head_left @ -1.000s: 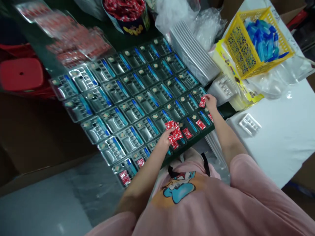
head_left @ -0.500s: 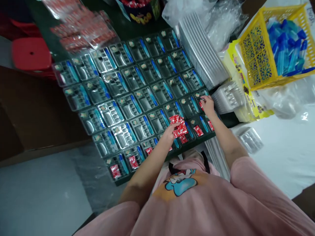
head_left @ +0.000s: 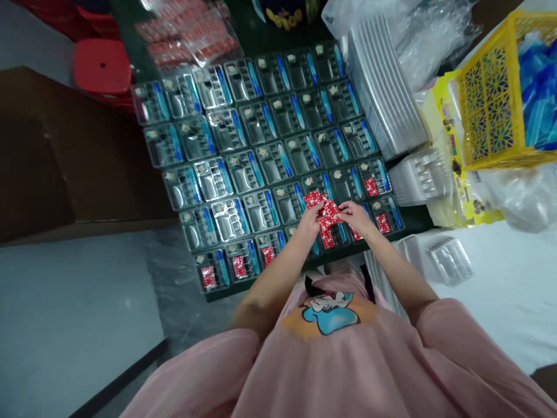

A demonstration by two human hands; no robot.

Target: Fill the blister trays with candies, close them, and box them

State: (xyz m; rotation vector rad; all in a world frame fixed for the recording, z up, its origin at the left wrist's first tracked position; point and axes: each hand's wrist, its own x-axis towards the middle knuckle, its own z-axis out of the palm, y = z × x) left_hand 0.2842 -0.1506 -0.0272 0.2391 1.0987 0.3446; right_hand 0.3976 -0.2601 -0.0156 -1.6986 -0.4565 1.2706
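My left hand [head_left: 310, 222] is closed on several small red printed packets [head_left: 327, 212], held above the near rows of trays. With its fingertips pinched, my right hand [head_left: 353, 216] grips the right edge of a red packet in that bunch. Clear plastic trays [head_left: 264, 212] stand in rows on the dark green table, each with a blue pen-like item [head_left: 268, 119] and a small pale piece. A red packet [head_left: 209, 277] lies in several trays of the nearest row. Another red packet [head_left: 371, 186] rests in the rightmost tray of the second row.
Stacked clear trays [head_left: 387, 87] stand to the right, beside a yellow basket [head_left: 491, 98] of blue items. Bags of red packets [head_left: 191, 32] lie at the far left of the table. A red stool [head_left: 102, 67] and a brown cardboard box [head_left: 87, 162] are on the left.
My right hand has moved left from the rightmost second-row tray, where a red packet now lies, to the bunch in my left hand. The view has shifted.
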